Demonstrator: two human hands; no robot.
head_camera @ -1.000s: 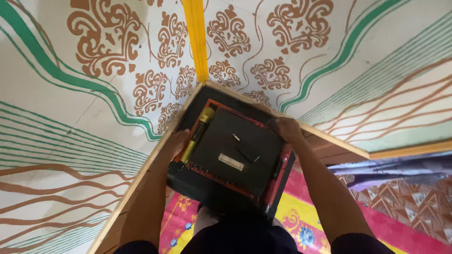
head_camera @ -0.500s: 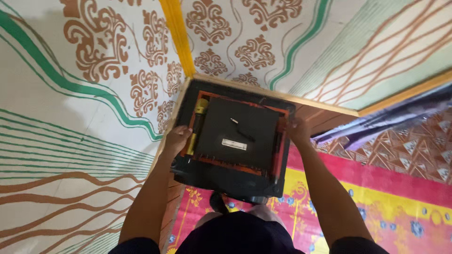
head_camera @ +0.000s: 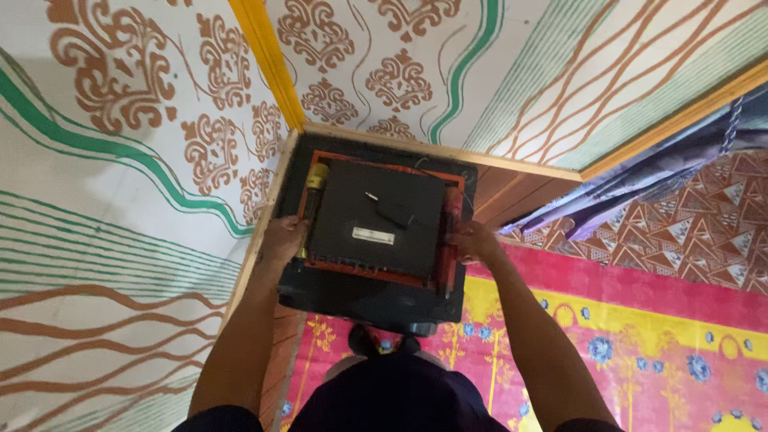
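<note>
Both hands are now sitting lower on the sides of the box than a moment ago: the right one has slid from the far right corner down to the middle of the right edge, and the box is lying squarer in the corner of the room.

Starting at the left, the patterned wall [head_camera: 120, 160] with its brown scrolls and green waves is running just beside the left hand [head_camera: 282, 238]. That hand is pressing against the left edge of the black box [head_camera: 368, 300], its fingers curled over the rim, gripping it. Just past its fingertips, inside the box, a yellow-tipped tube [head_camera: 317, 178] is lying along the left wall of the orange tray [head_camera: 368, 270].

Between the two hands, a flat black panel [head_camera: 376, 216] is resting on top of the tray, carrying a small pale label [head_camera: 373, 235] and a short dark stick [head_camera: 392, 214].

Further right, a red bar [head_camera: 450, 232] is lying along the right side of the tray, touching the right hand [head_camera: 472, 242]. This hand is closed on the right edge of the box, thumb side on top.

Beyond the right hand, a wooden strip [head_camera: 512, 164] is edging the second wall, and a purple cloth [head_camera: 640, 188] is hanging well apart from it. Below both forearms, a pink and yellow flowered mat [head_camera: 640, 336] is covering the floor.
</note>
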